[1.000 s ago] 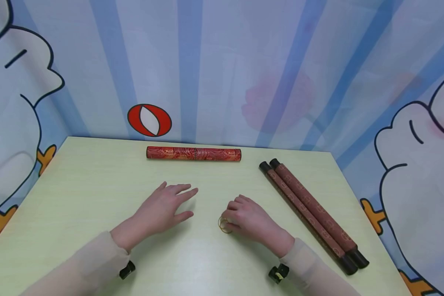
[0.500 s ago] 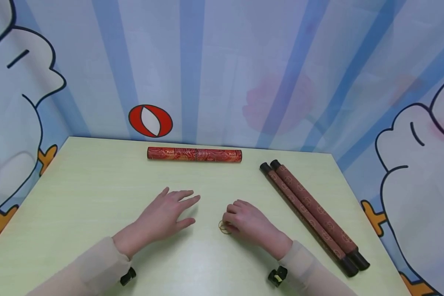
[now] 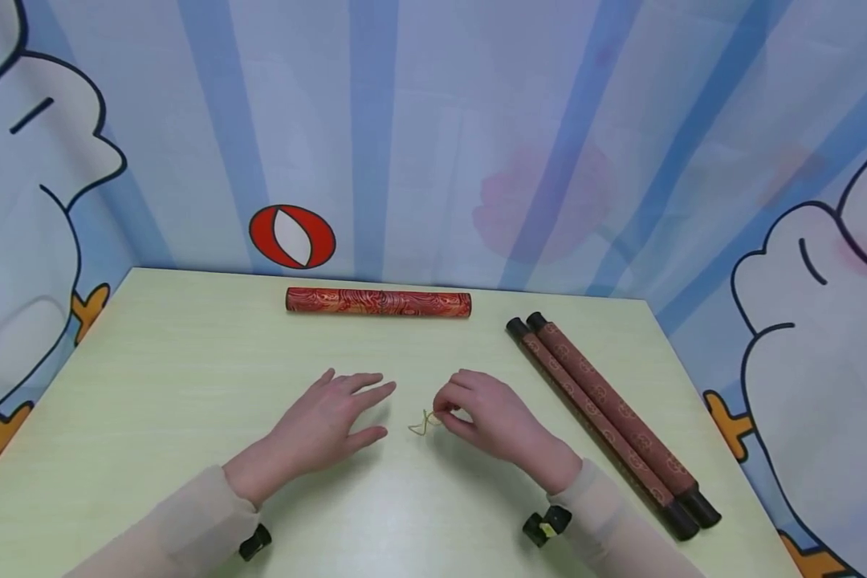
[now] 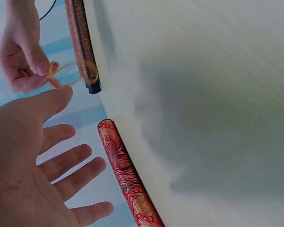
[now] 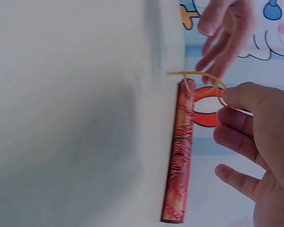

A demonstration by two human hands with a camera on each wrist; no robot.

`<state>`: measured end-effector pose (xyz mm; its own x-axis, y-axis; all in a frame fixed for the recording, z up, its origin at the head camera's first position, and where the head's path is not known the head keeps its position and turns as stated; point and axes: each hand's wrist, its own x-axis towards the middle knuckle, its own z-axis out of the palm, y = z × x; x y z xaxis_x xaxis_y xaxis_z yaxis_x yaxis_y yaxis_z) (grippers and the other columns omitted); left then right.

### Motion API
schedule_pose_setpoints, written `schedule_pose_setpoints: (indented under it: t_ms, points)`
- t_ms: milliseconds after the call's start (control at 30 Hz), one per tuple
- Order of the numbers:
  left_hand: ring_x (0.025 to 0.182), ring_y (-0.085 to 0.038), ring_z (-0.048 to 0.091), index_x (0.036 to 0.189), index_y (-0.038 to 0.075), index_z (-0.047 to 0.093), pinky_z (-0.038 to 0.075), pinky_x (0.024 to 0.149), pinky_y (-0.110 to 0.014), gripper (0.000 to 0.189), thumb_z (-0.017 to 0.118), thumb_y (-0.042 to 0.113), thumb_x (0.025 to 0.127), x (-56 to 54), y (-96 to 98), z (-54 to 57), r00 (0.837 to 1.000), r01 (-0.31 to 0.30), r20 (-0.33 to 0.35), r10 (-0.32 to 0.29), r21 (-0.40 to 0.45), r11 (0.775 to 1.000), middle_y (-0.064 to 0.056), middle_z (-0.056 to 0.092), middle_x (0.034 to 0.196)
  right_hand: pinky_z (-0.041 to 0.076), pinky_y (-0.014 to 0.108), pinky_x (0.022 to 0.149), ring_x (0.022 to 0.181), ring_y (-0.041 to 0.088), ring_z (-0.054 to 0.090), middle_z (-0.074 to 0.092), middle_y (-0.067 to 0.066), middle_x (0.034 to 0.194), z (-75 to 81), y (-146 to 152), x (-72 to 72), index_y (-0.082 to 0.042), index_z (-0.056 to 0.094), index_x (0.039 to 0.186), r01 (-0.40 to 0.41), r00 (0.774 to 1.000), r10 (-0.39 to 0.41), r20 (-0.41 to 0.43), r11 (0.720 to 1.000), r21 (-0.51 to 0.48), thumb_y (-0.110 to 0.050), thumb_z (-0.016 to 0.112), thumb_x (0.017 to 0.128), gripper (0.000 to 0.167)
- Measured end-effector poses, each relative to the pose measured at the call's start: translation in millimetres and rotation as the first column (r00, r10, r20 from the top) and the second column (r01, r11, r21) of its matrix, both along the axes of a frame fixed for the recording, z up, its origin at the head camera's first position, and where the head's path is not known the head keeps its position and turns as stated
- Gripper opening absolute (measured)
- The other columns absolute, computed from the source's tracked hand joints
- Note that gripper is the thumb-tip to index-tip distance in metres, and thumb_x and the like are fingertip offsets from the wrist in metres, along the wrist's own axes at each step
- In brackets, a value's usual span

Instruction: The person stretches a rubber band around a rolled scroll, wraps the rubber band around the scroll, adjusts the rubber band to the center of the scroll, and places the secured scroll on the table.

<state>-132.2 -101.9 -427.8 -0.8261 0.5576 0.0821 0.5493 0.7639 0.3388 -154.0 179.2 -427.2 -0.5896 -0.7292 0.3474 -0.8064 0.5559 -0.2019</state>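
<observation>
My right hand [image 3: 487, 413] pinches a thin yellow-orange rubber band [image 3: 422, 424] between thumb and forefinger, over the middle of the table. In the right wrist view the rubber band [image 5: 199, 73] juts out from the fingertips in twisted loops, while the other fingers are partly bent. Across from it, my left hand [image 3: 325, 421] is spread with the palm down, thumb apart from the fingers, and holds nothing. In the left wrist view, the left fingers [image 4: 75, 158] are extended and the rubber band [image 4: 66, 67] shows beyond the thumb.
A red patterned tube [image 3: 379, 303] lies along the table's back edge. To the right, two brown patterned scrolls [image 3: 608, 401] with black ends lie side by side at a slant. A printed curtain [image 3: 433, 144] encloses the pale table [image 3: 166, 353].
My right hand has lifted slightly, and the rubber band now extends left from its fingertips toward the left hand. My left hand has shifted slightly right and toward me.
</observation>
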Motion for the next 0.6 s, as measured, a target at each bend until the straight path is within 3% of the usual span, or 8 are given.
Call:
schedule_pose_setpoints:
  t_ms: [267,433,600]
  points:
    - [0.138,-0.032,0.060,0.152,0.015,0.062,0.042,0.119,-0.063,0.062,0.081,0.037,0.097,-2.5,12.1,15.1,1.000,-0.028,0.013,0.027,0.170,0.985,-0.010,0.062,0.150,0.059,0.031,0.075,0.083,0.013,0.067,0.070,-0.002,0.089,31.5,3.7,-10.4,-0.013,0.072,0.098,-0.005,0.999,-0.003,-0.041,0.981,-0.196,-0.005,0.084,0.091,0.015]
    - [0.136,-0.029,0.061,0.152,0.017,0.062,0.054,0.109,-0.054,0.060,0.079,0.038,0.099,-2.9,22.7,26.8,0.999,-0.042,0.011,0.041,0.288,0.957,-0.007,0.064,0.148,0.060,0.033,0.074,0.083,0.013,0.067,0.070,-0.002,0.089,45.3,5.3,-14.0,-0.012,0.073,0.099,-0.005,0.999,-0.004,-0.036,0.969,-0.249,-0.005,0.082,0.094,0.012]
    - [0.132,-0.026,0.064,0.149,0.017,0.065,0.055,0.108,-0.053,0.057,0.080,0.037,0.098,-5.2,34.8,34.2,0.998,-0.064,0.018,0.062,0.379,0.923,-0.005,0.067,0.143,0.059,0.032,0.073,0.083,0.012,0.066,0.069,-0.002,0.089,55.4,5.0,-14.7,-0.013,0.073,0.099,-0.008,0.998,-0.009,-0.059,0.962,-0.273,-0.006,0.082,0.094,0.013]
